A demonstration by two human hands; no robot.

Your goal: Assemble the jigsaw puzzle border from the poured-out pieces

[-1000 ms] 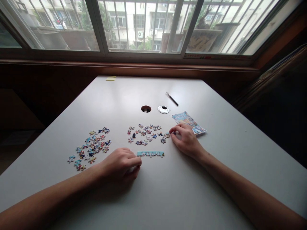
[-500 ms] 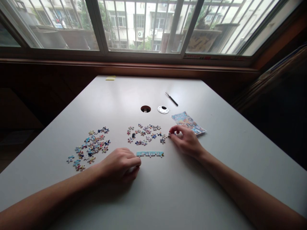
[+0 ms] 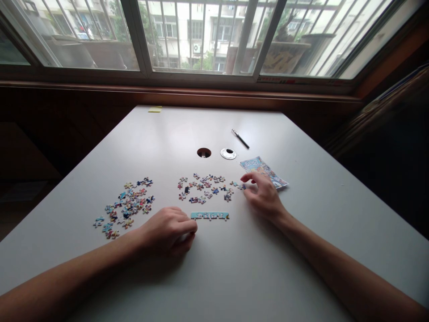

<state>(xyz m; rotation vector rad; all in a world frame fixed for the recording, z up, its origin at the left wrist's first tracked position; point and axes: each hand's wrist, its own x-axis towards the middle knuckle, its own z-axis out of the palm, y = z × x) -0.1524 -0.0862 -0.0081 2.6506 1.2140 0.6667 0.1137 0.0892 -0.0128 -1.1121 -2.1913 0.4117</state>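
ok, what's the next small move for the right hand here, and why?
Probably the right hand should pinch the loose puzzle piece by its fingertips, at the right edge of the middle scatter, and carry it to the joined light-blue strip. That hand is open and holds nothing; the left hand rests at the strip's left end, and the strip's right end is free.

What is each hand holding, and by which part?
Right hand: nothing, fingers open beside a loose puzzle piece. Left hand: curled at the left end of the joined strip; any grip cannot be told.
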